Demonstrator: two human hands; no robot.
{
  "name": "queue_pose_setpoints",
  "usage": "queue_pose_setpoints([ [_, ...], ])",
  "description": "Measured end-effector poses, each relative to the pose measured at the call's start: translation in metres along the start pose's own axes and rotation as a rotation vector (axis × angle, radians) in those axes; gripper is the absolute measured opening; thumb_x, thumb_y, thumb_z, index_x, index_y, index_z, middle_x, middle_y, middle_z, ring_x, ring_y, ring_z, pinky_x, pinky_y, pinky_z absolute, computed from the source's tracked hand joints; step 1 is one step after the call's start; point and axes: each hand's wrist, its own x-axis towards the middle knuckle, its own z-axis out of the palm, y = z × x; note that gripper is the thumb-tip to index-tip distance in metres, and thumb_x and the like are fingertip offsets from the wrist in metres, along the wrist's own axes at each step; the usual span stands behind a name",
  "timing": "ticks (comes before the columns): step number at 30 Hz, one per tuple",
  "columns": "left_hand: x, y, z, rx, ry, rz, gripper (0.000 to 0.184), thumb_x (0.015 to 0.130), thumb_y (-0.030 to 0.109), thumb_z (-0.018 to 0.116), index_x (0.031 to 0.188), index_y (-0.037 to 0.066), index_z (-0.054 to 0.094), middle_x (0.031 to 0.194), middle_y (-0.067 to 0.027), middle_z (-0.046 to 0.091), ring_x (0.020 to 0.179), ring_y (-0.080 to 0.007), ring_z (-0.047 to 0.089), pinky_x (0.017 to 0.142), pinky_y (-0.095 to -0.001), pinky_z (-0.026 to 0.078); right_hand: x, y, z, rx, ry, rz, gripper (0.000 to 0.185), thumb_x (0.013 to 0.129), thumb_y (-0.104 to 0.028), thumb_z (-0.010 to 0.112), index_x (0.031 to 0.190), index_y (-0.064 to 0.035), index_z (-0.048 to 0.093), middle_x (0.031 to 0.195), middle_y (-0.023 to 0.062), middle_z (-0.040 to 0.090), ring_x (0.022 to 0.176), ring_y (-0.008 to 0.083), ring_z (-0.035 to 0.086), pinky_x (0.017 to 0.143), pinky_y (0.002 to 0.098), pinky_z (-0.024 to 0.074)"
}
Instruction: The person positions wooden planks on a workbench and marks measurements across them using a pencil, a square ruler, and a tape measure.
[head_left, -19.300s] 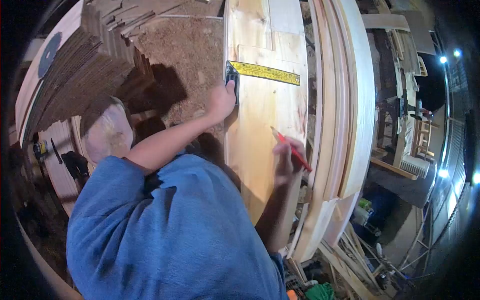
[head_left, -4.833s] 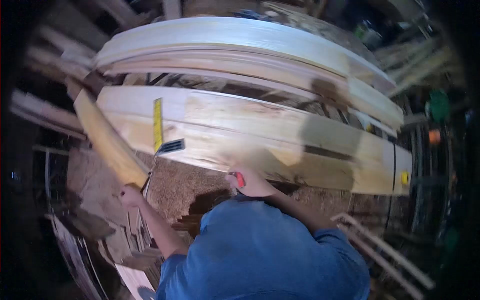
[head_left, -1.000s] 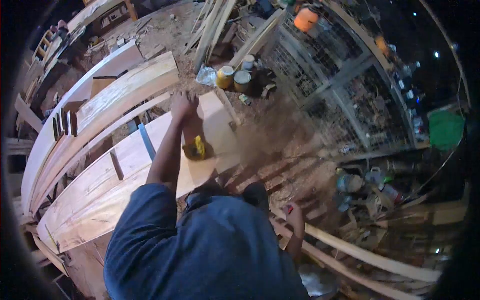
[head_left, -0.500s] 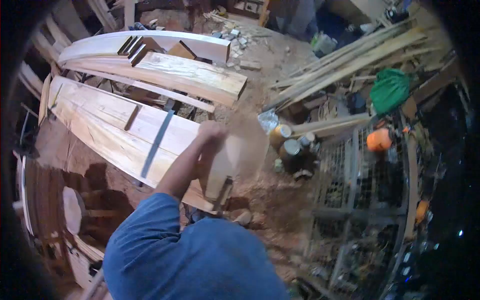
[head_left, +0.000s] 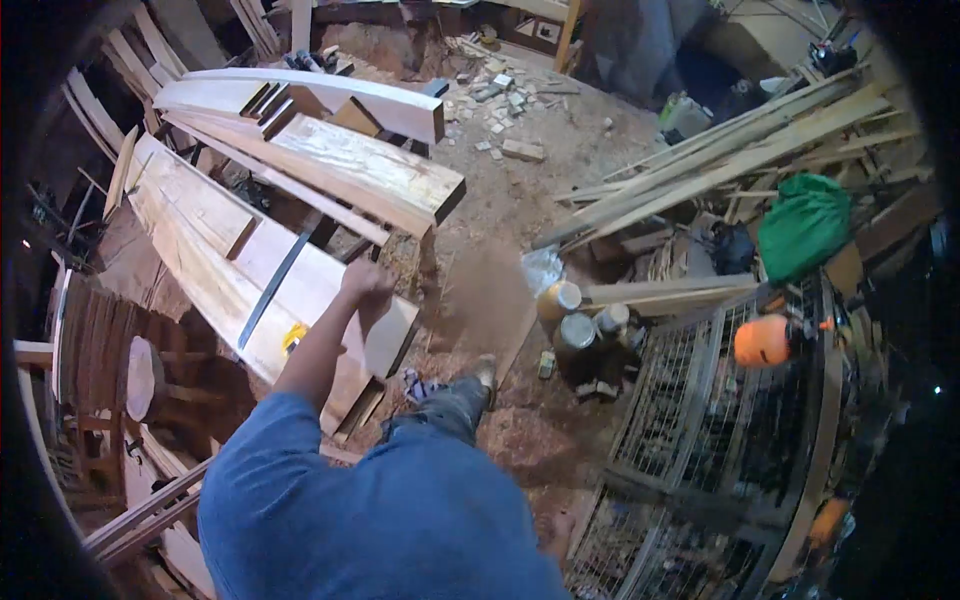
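Note:
My left hand (head_left: 368, 281) is closed, held over the right part of a wide pale board (head_left: 285, 262); what it holds, if anything, I cannot make out. Across that board lies a dark, narrow straight strip (head_left: 274, 290). Beside my forearm, a small yellow thing (head_left: 295, 336) that looks like a tape measure rests on the wood. Low down at my right side, a bit of my right hand (head_left: 557, 530) shows past my blue shirt, its fingers unclear.
Behind the board lie thick planks (head_left: 365, 165) with dark cut ends. To the right are jars (head_left: 577, 330), a metal grate (head_left: 690, 400), an orange container (head_left: 762, 342), a green bag (head_left: 803, 228) and long timber strips (head_left: 720, 150). Wood offcuts (head_left: 505, 100) litter the dirt floor.
The view has shifted, and my closed left hand now appears further left along the board. The yellow thing, my leg and shoe, and part of my right hand have come into view.

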Motion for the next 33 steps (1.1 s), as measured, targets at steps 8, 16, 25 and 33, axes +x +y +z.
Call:
queue_pose_setpoints([
  [8,0.006,0.008,-0.006,-0.092,0.070,-0.174,0.062,0.094,0.056,0.036,0.077,0.010,0.073,0.078,-0.0200,0.069,0.078,-0.0409,0.067,0.071,-0.0519,0.052,0.059,-0.160,0.100,-0.637,0.066,-0.359,0.011,0.088,-0.015,0.060,0.088,-0.0040,0.064,0.073,0.0184,0.065,0.054,0.0267,0.062,0.045,0.0419,0.0474],
  [16,0.017,0.020,-0.036,-0.168,-0.016,-0.452,0.058,0.096,0.046,0.038,0.075,0.005,0.072,0.075,-0.0199,0.068,0.073,-0.0411,0.066,0.071,-0.0495,0.052,0.053,-0.424,0.243,-1.196,-0.015,-0.843,0.018,0.079,-0.018,0.070,0.087,-0.0024,0.069,0.082,0.0148,0.072,0.077,0.0327,0.069,0.065,0.0431,0.0536],
  [25,0.087,0.033,-0.050,-0.495,0.955,-0.838,0.041,0.096,0.019,0.058,0.062,-0.004,0.055,0.055,-0.0197,0.051,0.047,-0.0320,0.046,0.049,-0.0423,0.033,0.120,-0.700,0.439,-1.043,-0.208,-0.786,0.013,0.087,-0.014,0.063,0.088,-0.0027,0.069,0.073,0.0151,0.068,0.055,0.0257,0.066,0.053,0.0402,0.0528],
  [33,0.326,0.084,-0.162,-0.409,1.272,-0.584,0.033,0.089,0.008,0.062,0.060,0.001,0.049,0.055,-0.0135,0.045,0.047,-0.0274,0.046,0.047,-0.0386,0.034,0.141,-0.892,0.572,-1.729,-0.071,-0.983,0.023,0.085,-0.026,0.073,0.094,-0.0047,0.073,0.086,0.0136,0.073,0.085,0.0277,0.070,0.077,0.0373,0.0548],
])
